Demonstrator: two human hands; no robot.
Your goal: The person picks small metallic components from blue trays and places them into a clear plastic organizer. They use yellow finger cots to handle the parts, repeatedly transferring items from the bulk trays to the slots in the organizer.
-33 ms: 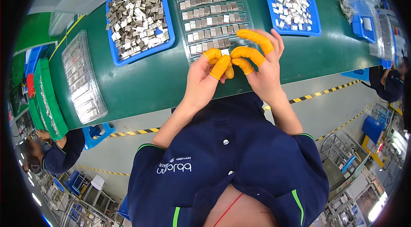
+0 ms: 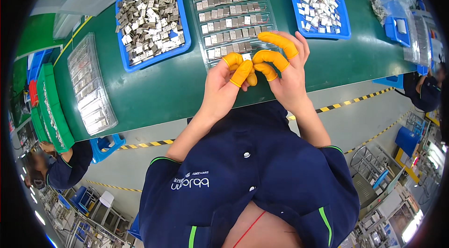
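My left hand (image 2: 223, 83), with yellow finger cots, pinches a small silver USB plug shell (image 2: 246, 57) between thumb and fingers. Its lower part is hidden by the fingertips. Close against it, my right hand (image 2: 285, 68) has its cotted thumb and index fingertips together, with the middle finger raised. Anything in that pinch is hidden. Both hands are over the near end of a clear plastic tray (image 2: 201, 44), which bears rows of metal plug shells, some with thin wires.
A blue bin (image 2: 188, 37) of loose plug shells stands left of the tray. Another blue bin (image 2: 345, 19) holds white wired parts at right. Clear trays (image 2: 93, 89) lie farther left on the green table (image 2: 154, 93). Co-workers sit at both sides, one near a green bin (image 2: 61, 126).
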